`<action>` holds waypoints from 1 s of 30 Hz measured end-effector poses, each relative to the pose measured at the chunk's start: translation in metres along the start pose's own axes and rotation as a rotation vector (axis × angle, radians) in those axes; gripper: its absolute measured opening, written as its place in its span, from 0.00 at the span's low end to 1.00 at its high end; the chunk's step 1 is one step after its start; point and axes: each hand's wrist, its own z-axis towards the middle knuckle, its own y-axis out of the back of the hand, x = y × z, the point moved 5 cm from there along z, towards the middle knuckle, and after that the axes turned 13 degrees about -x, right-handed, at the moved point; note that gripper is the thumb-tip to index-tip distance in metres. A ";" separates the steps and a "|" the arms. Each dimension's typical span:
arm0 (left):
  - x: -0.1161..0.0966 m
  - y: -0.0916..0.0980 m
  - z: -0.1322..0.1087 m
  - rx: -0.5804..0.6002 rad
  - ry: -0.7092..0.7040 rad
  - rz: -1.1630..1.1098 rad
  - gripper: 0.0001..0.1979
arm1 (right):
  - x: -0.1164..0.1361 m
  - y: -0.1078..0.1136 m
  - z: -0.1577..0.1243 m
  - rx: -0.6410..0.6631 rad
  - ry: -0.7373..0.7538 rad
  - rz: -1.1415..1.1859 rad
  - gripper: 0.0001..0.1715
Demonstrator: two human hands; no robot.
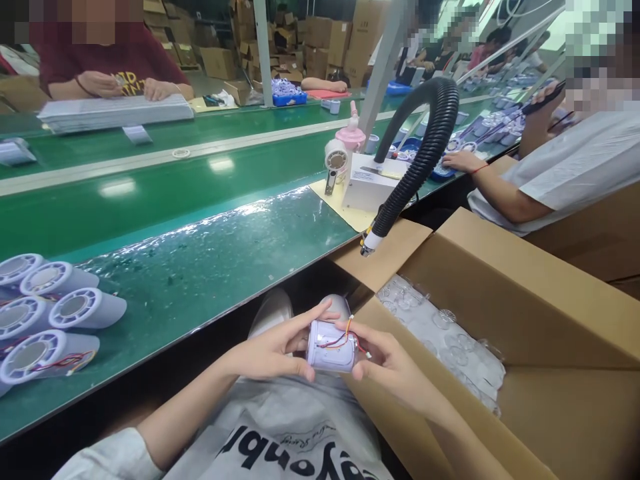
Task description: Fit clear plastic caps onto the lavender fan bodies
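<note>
Above my lap, both hands hold a lavender plastic cylindrical housing lying on its side, with thin red, orange and dark wires along it and small white plugs at their ends. My left hand grips its left end, thumb below and fingers above. On the other end is my right hand, its fingers near the loose wires. Just behind the housing shows a greyish rounded shape that I cannot make out. At the left of the bench lie several similar lavender housings with round ends facing me, some with wires showing.
An open cardboard box with clear plastic parts stands at my right. A black flexible hose arches over the bench edge from a white box. A handheld fan stands beside it. Other people sit along the green bench.
</note>
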 end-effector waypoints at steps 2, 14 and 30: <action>0.001 0.000 0.000 0.010 0.007 -0.005 0.47 | 0.000 -0.001 0.000 0.004 -0.012 0.004 0.31; -0.004 0.002 -0.001 -0.183 0.007 0.389 0.49 | -0.009 0.002 0.000 -0.012 -0.060 0.174 0.32; 0.022 0.017 0.006 -0.338 0.237 0.282 0.30 | -0.031 0.008 -0.001 -0.089 0.008 -0.016 0.33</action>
